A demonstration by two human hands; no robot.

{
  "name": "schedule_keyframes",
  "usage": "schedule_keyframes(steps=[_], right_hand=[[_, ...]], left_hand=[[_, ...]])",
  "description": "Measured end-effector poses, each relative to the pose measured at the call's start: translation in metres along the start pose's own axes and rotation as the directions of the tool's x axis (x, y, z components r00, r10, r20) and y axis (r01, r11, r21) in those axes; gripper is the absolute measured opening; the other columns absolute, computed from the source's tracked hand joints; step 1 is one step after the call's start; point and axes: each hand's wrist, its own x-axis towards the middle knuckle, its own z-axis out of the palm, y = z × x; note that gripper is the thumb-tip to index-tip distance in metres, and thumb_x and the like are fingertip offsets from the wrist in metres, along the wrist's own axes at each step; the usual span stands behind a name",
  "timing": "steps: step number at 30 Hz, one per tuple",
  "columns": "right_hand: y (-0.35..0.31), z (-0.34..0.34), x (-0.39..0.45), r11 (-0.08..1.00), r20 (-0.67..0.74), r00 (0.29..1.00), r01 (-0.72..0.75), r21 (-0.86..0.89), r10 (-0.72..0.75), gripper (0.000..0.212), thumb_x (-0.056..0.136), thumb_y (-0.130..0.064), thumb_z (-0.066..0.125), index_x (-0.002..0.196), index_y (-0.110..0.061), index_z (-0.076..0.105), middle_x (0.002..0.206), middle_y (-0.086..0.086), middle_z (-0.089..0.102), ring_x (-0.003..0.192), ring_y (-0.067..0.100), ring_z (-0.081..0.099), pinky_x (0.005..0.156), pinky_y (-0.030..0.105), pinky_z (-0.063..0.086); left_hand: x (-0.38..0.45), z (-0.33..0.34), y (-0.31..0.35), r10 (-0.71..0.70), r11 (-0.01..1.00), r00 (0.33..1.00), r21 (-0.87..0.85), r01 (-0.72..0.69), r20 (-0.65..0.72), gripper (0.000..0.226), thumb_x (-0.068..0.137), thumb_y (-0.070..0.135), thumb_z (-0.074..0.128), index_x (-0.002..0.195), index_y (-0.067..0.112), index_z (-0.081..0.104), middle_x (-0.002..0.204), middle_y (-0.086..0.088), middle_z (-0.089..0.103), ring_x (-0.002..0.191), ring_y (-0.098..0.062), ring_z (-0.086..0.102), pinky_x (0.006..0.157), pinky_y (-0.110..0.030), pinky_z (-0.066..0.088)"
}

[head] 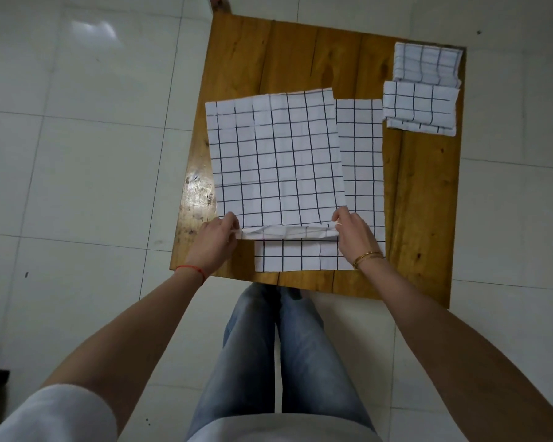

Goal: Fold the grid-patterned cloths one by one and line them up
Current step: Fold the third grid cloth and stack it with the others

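I am pinching the near corners of the top grid cloth (276, 161) with my left hand (216, 239) and right hand (353, 232), lifting its near edge on the wooden table (425, 199). Two folded cloths (423, 87) are lying lined up at the far right; another flat cloth (359, 148) is waiting underneath. No writing is showing anywhere.

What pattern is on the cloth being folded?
White with a dark grid on the cloth, seen in the head view.
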Motion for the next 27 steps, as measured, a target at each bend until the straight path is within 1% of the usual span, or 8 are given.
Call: schedule_keyframes(steps=[2,5,9,12,15,19,23,27], right_hand=[[-0.007,-0.016,-0.001,1.0,-0.004,1.0,0.016,0.004,-0.016,0.052,0.081,0.01,0.051,0.119,-0.023,0.037,0.106,0.008,0.054,0.085,0.022,0.053,0.066,0.038,0.054],[-0.019,-0.045,-0.004,0.998,-0.022,0.999,0.05,0.045,-0.049,0.058,0.078,0.011,0.048,0.125,-0.02,0.038,0.113,0.008,0.051,0.095,0.022,0.051,0.076,0.033,0.049],[-0.029,-0.087,-0.004,0.988,-0.096,0.989,0.121,0.093,-0.112,0.043,0.079,0.01,0.046,0.113,-0.016,0.048,0.112,0.004,0.052,0.103,0.021,0.051,0.087,0.035,0.049],[-0.035,-0.12,-0.001,0.973,-0.156,0.974,0.184,0.139,-0.162,0.019,0.087,-0.003,0.046,0.097,-0.016,0.055,0.1,0.001,0.053,0.091,0.02,0.053,0.077,0.042,0.052],[-0.046,-0.154,-0.001,0.962,-0.197,0.97,0.181,0.204,-0.141,0.014,0.09,-0.009,0.05,0.088,-0.02,0.058,0.096,-0.001,0.057,0.088,0.019,0.056,0.077,0.043,0.052],[-0.063,-0.197,-0.003,0.95,-0.274,0.956,0.179,0.255,-0.107,0.01,0.093,-0.014,0.051,0.09,-0.015,0.061,0.097,0.001,0.062,0.089,0.014,0.054,0.08,0.031,0.049],[-0.077,-0.233,-0.009,0.939,-0.336,0.934,0.218,0.267,-0.121,0.012,0.094,-0.015,0.051,0.094,-0.011,0.062,0.099,0.003,0.065,0.093,0.016,0.057,0.085,0.031,0.047],[-0.086,-0.263,-0.018,0.926,-0.307,0.945,0.21,0.315,-0.11,0.015,0.093,-0.016,0.053,0.099,-0.008,0.064,0.1,-0.002,0.062,0.095,0.012,0.053,0.084,0.026,0.041]], left_hand=[[-0.001,-0.017,0.006,0.023,0.999,1.0,-0.022,-0.024,-0.018,0.02,0.091,0.017,0.058,0.106,0.021,0.046,0.093,-0.003,0.063,0.082,-0.022,0.055,0.074,-0.036,0.049],[-0.002,-0.048,0.015,0.076,0.994,0.996,-0.071,-0.078,-0.038,0.027,0.084,0.01,0.063,0.107,0.018,0.052,0.092,-0.002,0.063,0.084,-0.021,0.057,0.077,-0.036,0.047],[-0.002,-0.093,0.025,0.11,0.986,0.992,-0.117,-0.117,-0.063,0.024,0.081,0.007,0.064,0.102,0.017,0.058,0.092,0.003,0.056,0.084,-0.015,0.055,0.074,-0.029,0.05],[0.0,-0.127,0.034,0.135,0.981,0.985,-0.123,-0.147,-0.107,0.014,0.085,0.011,0.063,0.099,0.015,0.06,0.091,0.005,0.053,0.08,-0.011,0.053,0.067,-0.019,0.043],[0.002,-0.161,0.044,0.159,0.979,0.974,-0.104,-0.177,-0.16,0.004,0.09,0.018,0.06,0.092,0.015,0.059,0.086,0.004,0.055,0.074,-0.013,0.052,0.063,-0.02,0.039],[0.003,-0.2,0.059,0.139,0.974,0.969,-0.146,-0.171,-0.203,0.007,0.092,0.022,0.057,0.086,0.018,0.056,0.08,0.003,0.058,0.07,-0.015,0.054,0.058,-0.024,0.041],[-0.001,-0.232,0.084,0.089,0.966,0.978,-0.223,-0.131,-0.188,0.007,0.096,0.022,0.051,0.091,0.018,0.053,0.074,0.005,0.054,0.066,-0.007,0.05,0.053,-0.015,0.033],[0.0,-0.258,0.099,0.043,0.946,0.992,-0.315,-0.079,-0.12,0.013,0.097,0.019,0.046,0.087,0.015,0.052,0.072,0.007,0.05,0.068,-0.011,0.046,0.055,-0.018,0.033]])
